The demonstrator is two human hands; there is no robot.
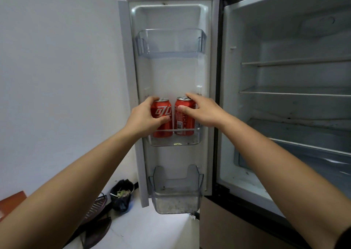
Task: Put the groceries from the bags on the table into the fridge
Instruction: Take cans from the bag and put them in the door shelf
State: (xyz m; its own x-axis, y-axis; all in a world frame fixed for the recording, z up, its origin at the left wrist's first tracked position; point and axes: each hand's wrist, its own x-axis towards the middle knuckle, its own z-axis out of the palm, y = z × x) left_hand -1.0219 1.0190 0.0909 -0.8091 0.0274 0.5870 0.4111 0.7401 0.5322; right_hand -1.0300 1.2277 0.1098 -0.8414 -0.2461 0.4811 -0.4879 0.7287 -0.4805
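The left hand point(144, 115) grips the left cola can point(161, 109), with fingers and thumb curled round its body. The right hand point(202, 112) grips the right cola can point(185, 124), with fingers over the top rim and the thumb on the front. Both cans stand upright, just beside each other, in the middle door shelf point(176, 141) of the open fridge door point(171, 77). The fridge point(284, 106) interior lies to the right.

Two upright red cans point(163, 114) stand side by side on the open fridge door's point(171, 74) middle shelf point(176, 140).
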